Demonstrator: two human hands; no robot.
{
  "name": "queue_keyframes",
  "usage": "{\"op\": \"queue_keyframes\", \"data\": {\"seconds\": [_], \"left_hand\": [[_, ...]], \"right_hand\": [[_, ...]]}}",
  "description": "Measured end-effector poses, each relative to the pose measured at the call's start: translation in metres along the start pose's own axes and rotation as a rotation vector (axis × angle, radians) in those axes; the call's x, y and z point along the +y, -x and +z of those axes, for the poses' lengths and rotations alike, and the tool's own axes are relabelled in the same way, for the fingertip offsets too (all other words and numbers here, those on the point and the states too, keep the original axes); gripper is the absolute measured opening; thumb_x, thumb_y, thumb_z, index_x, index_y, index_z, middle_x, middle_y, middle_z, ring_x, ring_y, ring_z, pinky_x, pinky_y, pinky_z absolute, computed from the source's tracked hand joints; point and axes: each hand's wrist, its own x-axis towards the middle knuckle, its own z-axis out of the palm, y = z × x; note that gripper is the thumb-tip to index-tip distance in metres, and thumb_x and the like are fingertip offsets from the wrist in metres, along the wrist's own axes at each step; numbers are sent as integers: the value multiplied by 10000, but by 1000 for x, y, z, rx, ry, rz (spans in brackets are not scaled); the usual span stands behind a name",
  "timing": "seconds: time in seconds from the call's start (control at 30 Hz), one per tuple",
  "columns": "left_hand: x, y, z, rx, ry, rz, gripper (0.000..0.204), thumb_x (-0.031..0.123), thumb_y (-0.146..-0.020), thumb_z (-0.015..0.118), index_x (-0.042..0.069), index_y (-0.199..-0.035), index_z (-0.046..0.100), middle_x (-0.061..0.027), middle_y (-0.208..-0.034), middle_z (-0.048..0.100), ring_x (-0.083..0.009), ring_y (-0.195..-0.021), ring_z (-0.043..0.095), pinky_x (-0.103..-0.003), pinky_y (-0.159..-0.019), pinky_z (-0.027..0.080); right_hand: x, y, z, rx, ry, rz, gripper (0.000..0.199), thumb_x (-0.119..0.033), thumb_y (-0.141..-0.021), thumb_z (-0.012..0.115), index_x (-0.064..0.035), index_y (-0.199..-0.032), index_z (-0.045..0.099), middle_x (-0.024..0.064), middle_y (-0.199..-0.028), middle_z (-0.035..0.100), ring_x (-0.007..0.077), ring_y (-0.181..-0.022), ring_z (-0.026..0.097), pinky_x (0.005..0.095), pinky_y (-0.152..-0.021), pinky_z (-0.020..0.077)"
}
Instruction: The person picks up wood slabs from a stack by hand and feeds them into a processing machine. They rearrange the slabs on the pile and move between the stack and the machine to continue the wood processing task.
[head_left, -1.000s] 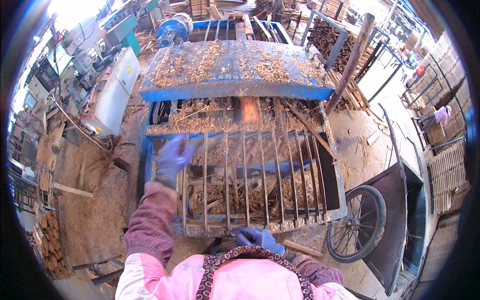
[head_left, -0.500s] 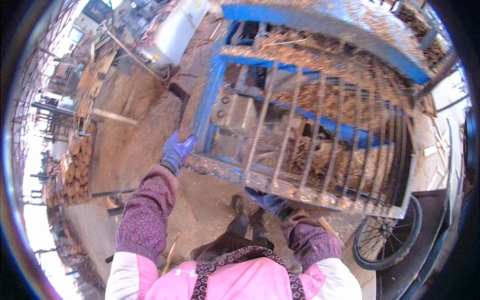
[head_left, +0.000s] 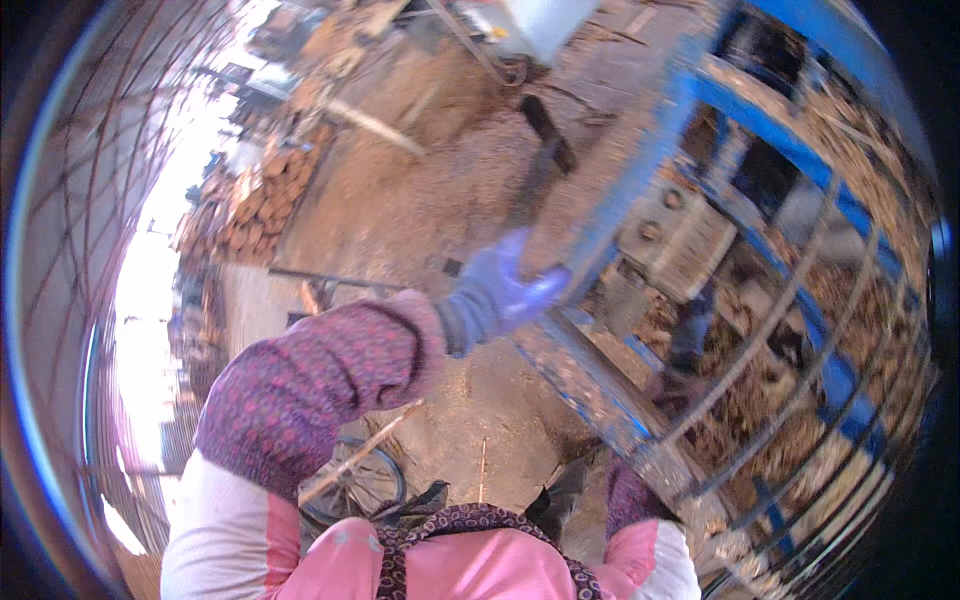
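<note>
My left hand (head_left: 505, 285), in a blue-purple glove, is at the near left corner of a blue metal frame (head_left: 620, 220). Its thumb and fingers are apart, and blur hides whether it touches the metal. My right arm passes beneath the near rail (head_left: 585, 385), which is strewn with wood chips. Beyond that rail, my right hand (head_left: 690, 335) shows as a smeared blue glove inside the frame, just below a grey control box (head_left: 675, 240) with two round knobs or buttons. The right fingers cannot be made out.
Curved metal bars (head_left: 780, 320) cross the frame above wood shavings (head_left: 850, 330). Stacked logs (head_left: 270, 205) stand to the left, with a pale board (head_left: 375, 127) near them. A white cabinet (head_left: 545, 25) is at the far side. A wheel (head_left: 375, 475) lies low, by my left arm.
My view has swung, so the frame sits further right. My right hand has gone from under the near rail to inside the frame by the control box. My left hand remains near the corner.
</note>
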Motion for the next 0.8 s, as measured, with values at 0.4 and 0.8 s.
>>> {"op": "queue_keyframes", "data": {"seconds": [0.4,0.8], "left_hand": [[-39,5,-1,39,126,8,552,433,-718,699,8,-1041,559,-251,-869,639,-404,-805,642,-485,-690,505],[-177,20,-71,-472,316,463,620,446,-752,656,112,-1257,519,-199,-1021,645,-384,-971,611,-480,-830,487]], "right_hand": [[2,141,85,-265,490,-144,294,-264,-942,525,-70,-1141,624,146,-1182,614,288,-1038,592,393,-865,468],[-105,237,77,-724,1479,12,296,-264,-940,512,-69,-1130,628,162,-1200,603,304,-1058,580,410,-884,459]]}}
